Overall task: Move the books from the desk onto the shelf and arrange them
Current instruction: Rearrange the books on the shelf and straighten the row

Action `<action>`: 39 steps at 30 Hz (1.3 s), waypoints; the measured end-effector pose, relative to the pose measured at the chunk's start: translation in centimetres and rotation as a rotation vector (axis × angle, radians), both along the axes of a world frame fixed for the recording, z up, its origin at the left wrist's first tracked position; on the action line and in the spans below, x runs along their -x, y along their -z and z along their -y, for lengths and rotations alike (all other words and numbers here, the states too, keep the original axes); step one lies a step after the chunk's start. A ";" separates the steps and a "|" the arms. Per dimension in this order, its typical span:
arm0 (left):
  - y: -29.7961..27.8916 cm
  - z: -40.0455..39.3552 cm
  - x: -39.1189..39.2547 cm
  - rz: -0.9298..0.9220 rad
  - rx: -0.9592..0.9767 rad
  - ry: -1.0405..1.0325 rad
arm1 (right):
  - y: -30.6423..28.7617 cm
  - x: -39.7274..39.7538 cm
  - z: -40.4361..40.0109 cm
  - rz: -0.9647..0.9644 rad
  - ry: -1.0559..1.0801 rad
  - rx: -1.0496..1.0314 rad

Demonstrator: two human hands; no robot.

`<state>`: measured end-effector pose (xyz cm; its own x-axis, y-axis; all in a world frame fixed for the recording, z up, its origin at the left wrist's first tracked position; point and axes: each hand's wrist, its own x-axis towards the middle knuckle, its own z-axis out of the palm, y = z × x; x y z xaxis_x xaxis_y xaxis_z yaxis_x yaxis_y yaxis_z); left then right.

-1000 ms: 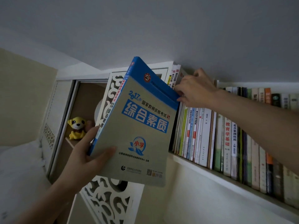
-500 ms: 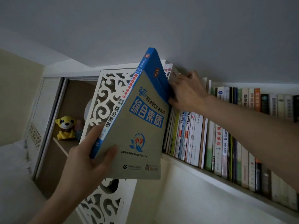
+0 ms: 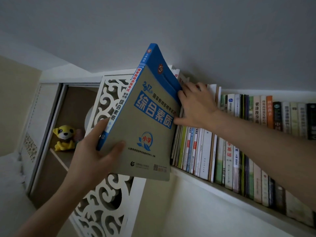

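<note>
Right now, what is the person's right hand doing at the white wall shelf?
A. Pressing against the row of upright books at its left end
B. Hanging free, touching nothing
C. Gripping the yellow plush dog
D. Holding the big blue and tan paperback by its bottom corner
A: the right hand rests spread against the shelved books, while the left hand holds the blue and tan paperback.

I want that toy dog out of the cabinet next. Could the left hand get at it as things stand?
Probably not yet. The left hand is gripping the blue and tan book, so it is not free. The yellow toy dog sits in an open cabinet compartment nearby, with nothing visible in front of it.
</note>
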<state>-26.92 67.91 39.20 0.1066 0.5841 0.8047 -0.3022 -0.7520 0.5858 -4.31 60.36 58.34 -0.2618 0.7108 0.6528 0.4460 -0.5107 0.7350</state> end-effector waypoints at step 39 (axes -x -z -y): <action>-2.9 -1.2 -12.0 -0.152 -0.438 -0.579 | 2.9 -0.6 1.8 -0.111 0.092 0.036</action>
